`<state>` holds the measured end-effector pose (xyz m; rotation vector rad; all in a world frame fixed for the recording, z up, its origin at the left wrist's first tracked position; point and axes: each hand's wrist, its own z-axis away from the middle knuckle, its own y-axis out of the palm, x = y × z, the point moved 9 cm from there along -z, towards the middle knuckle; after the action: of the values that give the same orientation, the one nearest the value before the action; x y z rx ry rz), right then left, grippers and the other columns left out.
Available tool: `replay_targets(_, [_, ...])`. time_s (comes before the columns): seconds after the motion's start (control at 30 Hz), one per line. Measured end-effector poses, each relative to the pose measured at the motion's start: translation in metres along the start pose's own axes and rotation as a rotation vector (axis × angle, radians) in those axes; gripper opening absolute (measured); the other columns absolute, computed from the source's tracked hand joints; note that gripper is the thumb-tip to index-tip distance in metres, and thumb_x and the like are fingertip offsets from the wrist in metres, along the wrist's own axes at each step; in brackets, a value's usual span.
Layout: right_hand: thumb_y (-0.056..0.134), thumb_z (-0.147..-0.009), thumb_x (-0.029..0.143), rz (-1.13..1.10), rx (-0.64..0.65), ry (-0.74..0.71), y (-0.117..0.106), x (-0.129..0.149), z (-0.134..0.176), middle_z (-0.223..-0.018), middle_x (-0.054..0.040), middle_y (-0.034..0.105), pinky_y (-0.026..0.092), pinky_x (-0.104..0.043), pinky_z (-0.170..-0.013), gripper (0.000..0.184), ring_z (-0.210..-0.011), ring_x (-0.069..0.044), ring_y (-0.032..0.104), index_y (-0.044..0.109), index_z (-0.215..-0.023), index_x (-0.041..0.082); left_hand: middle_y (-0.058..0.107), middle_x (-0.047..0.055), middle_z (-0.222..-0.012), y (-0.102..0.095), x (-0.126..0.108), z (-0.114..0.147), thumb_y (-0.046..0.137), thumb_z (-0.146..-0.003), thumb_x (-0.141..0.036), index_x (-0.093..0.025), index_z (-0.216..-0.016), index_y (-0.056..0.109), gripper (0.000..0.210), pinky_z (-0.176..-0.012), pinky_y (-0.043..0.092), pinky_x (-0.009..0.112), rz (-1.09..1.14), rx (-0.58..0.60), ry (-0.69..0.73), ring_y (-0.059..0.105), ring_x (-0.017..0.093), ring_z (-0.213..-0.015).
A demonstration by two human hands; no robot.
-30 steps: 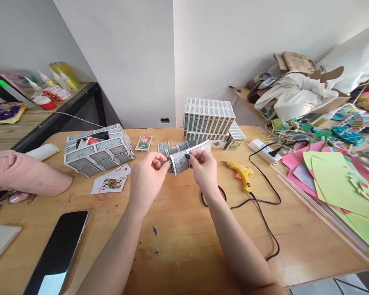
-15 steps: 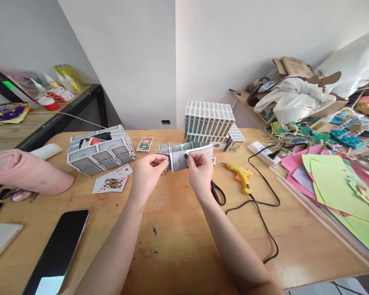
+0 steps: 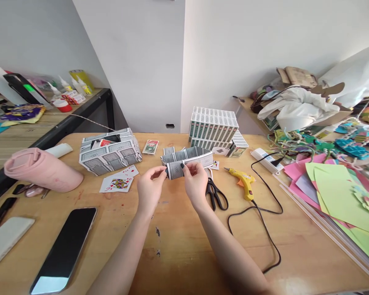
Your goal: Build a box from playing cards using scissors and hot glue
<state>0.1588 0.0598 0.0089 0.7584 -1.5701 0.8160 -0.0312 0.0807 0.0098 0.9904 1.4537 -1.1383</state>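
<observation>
My left hand pinches the left end of a band of folded playing cards with grey patterned backs. Thumb and fingers of my right hand close on the same band a little further right. The band bends round behind my hands into an open, boat-like loop above the table. Just right of my right hand lie black-handled scissors, their blades partly hidden. A yellow glue gun rests further right, its cord trailing. Left of my hands, loose playing cards lie face up.
Behind my hands are stacked card boxes and a single card box. A box covered in folded cards stands left, near a pink case and phone. Coloured paper and a power strip lie right.
Both hands have come slightly nearer and to the left with the card band. More of the loop behind and of the scissors now shows. The camera view has shifted a little.
</observation>
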Motion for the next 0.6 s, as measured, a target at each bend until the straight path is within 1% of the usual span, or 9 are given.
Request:
replay_targets(0.07, [0.059,-0.076,0.036,-0.041,-0.006,0.022,0.004,-0.011,0.007,-0.071,-0.0016,0.062,0.047,-0.028,-0.065,0.018,-0.065,-0.015,0.056,0.056,-0.074,0.018,0.072,0.006,-0.086,-0.002,0.012,0.005,0.063,-0.071,-0.027,-0.015,-0.085,0.071,0.02,-0.077,0.054,0.034,0.067,-0.012,-0.05,0.067,0.02,-0.079])
replay_targets(0.13, [0.059,-0.077,0.037,-0.083,-0.013,0.039,0.007,-0.022,0.014,-0.072,-0.0021,0.062,0.047,-0.029,-0.066,0.019,-0.067,-0.015,0.057,0.055,-0.075,0.019,0.072,0.006,-0.089,-0.002,0.022,0.01,0.063,-0.071,-0.025,-0.016,-0.087,0.071,0.021,-0.08,0.054,0.034,0.089,-0.013,-0.073,0.067,0.02,-0.083])
replay_targets(0.23, [0.057,-0.078,0.038,-0.116,-0.002,0.049,0.011,-0.038,0.021,-0.072,-0.002,0.06,0.049,-0.029,-0.067,0.019,-0.068,-0.015,0.058,0.054,-0.075,0.019,0.072,0.006,-0.095,0.001,0.036,0.016,0.061,-0.071,-0.022,-0.017,-0.091,0.07,0.023,-0.085,0.052,0.033,0.088,0.012,-0.089,0.066,0.019,-0.09])
replay_targets(0.33, [0.057,-0.077,0.038,-0.142,0.028,0.054,0.015,-0.053,0.025,-0.074,-0.0023,0.06,0.05,-0.029,-0.068,0.019,-0.069,-0.015,0.058,0.053,-0.076,0.019,0.071,0.008,-0.096,0.004,0.052,0.019,0.064,-0.07,-0.026,-0.016,-0.093,0.067,0.025,-0.084,0.052,0.033,0.043,0.041,-0.087,0.066,0.02,-0.091])
replay_targets(0.47, [0.06,-0.074,0.037,-0.155,0.088,0.056,0.017,-0.067,0.024,-0.08,-0.004,0.061,0.051,-0.03,-0.071,0.019,-0.074,-0.016,0.059,0.054,-0.079,0.019,0.072,0.008,-0.091,0.003,0.068,0.017,0.064,-0.073,-0.035,-0.016,-0.088,0.067,0.025,-0.081,0.052,0.033,-0.01,0.033,-0.058,0.067,0.021,-0.087])
replay_targets(0.6, [0.061,-0.073,0.035,-0.154,0.162,0.062,0.017,-0.075,0.022,-0.08,-0.0037,0.062,0.052,-0.031,-0.072,0.019,-0.075,-0.017,0.06,0.056,-0.082,0.019,0.072,0.008,-0.082,-0.001,0.074,0.013,0.062,-0.075,-0.041,-0.018,-0.081,0.069,0.025,-0.074,0.051,0.033,-0.094,0.017,-0.023,0.066,0.021,-0.076])
